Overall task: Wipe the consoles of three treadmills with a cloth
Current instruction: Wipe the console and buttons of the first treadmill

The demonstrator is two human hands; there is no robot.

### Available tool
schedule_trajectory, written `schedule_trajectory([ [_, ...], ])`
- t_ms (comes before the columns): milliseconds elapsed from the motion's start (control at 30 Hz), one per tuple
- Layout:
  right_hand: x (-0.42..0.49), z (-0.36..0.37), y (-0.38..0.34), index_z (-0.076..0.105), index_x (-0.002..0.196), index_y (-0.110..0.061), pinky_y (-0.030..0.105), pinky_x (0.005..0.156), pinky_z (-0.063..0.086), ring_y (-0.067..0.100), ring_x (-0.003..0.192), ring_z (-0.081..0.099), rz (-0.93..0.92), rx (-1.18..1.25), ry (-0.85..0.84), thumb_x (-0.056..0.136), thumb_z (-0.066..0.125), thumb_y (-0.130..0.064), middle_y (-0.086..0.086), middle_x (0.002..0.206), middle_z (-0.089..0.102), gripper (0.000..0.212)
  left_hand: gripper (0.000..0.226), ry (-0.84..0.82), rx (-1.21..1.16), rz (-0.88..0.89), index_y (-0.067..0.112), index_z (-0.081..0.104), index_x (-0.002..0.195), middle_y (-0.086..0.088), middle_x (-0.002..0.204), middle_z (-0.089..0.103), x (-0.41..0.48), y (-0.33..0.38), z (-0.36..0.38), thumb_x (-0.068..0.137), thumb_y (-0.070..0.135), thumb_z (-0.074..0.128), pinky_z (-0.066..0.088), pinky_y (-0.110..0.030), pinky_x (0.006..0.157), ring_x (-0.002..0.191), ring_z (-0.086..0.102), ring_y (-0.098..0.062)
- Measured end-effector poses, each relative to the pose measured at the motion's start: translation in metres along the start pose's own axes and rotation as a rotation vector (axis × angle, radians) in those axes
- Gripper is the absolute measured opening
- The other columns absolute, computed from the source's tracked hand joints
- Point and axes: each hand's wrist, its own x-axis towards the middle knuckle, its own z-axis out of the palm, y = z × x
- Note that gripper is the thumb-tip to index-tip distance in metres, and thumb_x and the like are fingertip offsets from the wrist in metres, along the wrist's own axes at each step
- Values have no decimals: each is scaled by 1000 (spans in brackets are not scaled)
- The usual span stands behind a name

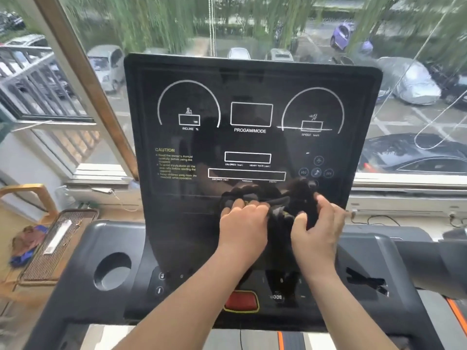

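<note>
Gripping the limp, soft cloth (285,210) with left hand (243,223) and right hand (317,231), curling fingers (237,207) into its folds; probably handling light, bunching easily.

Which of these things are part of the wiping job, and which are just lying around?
Part of the job:
cloth, gripped by the left hand and the right hand
console of the treadmill

Just lying about:
cup holder
red button
mat on the floor
crumpled fabric beside it
</note>
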Motion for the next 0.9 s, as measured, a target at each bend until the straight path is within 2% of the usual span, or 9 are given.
schedule_trajectory([
  [133,-14,19,-13,60,132,-18,27,93,38,16,114,50,7,14,-72,98,55,-7,-6,114,53,36,25,20,7,-8,24,73,113,1,102,75,-13,-62,-23,93,27,59,54,-45,77,95,64,-34],
  [233,-22,24,-12,74,110,-19,28,88,42,18,108,51,-113,-150,-123,95,56,-3,-9,104,58,28,28,43,31,-34,23,73,109,2,96,73,-23,-112,-38,92,31,52,56,-46,72,89,63,-35],
  [367,-35,32,-11,78,101,-15,35,86,51,13,98,51,-301,-299,-150,88,64,0,-6,100,64,24,33,57,-9,-76,20,73,108,1,99,74,-33,-147,-45,94,31,45,55,-45,70,84,59,-36],
  [467,-48,34,-17,77,103,-19,13,81,41,0,93,47,-280,-272,-171,91,64,-3,-15,96,61,24,24,42,-44,-188,15,72,105,-3,95,73,-28,-131,-46,91,24,54,54,-43,69,86,59,-37],
  [533,-55,34,-20,75,105,-22,4,77,38,-3,95,51,-209,-216,-206,95,62,-6,-20,96,61,23,18,4,-51,-185,16,71,104,-2,96,71,-20,-108,-45,91,21,59,52,-42,73,91,60,-34],
  [600,-57,38,-23,74,106,-22,4,79,40,-3,98,55,-172,-184,-227,96,61,-8,-20,95,63,22,17,-42,-63,-97,19,69,106,1,100,69,-13,-83,-38,95,23,56,51,-41,78,98,59,-30],
  [767,-55,46,-35,72,111,-17,21,77,45,7,95,56,-170,-214,-215,97,62,-10,-18,94,60,18,28,-136,-59,71,22,61,129,2,125,63,-6,-78,-32,103,24,48,49,-43,94,120,51,-30],
  [833,-53,47,-41,72,112,-20,22,78,47,6,96,58,-223,-223,-241,97,62,-10,-19,96,62,21,30,-83,-45,85,22,63,129,1,123,64,-13,-108,-36,103,24,49,54,-46,89,116,54,-31],
  [900,-51,49,-47,72,114,-24,17,80,46,3,99,59,-216,-203,-274,98,60,-13,-21,99,63,23,26,13,-48,48,18,68,117,-3,108,68,-22,-143,-41,99,23,50,57,-49,76,99,60,-37],
])
